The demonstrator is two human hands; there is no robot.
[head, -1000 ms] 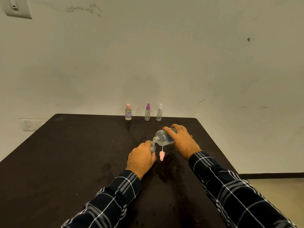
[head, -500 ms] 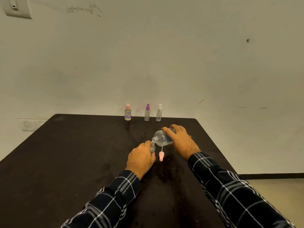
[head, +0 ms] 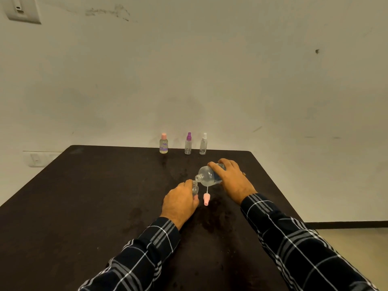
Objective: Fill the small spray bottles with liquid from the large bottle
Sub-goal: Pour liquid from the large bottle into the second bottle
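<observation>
Dim, warm, even light; soft focus, wide-angle bending at edges.

Small bottle (head: 195, 188): most of body hidden behind left hand (head: 180, 204); only neck and bit of side show. How full, cannot tell. Left fingertips hidden too.
Large bottle (head: 206, 177): back end hidden under right hand (head: 234, 180).
Two bottle mouths close; touching or not, cannot tell. Stream too small to see.
Pink-cap bottle at back (head: 163, 145): label words too small to read.
Left sleeve (head: 136, 255), right sleeve (head: 294, 253): cut off by bottom edge.
Table (head: 84, 206): cut off at left and bottom.
Wall switch (head: 21, 9): cut off at top-left corner.
</observation>
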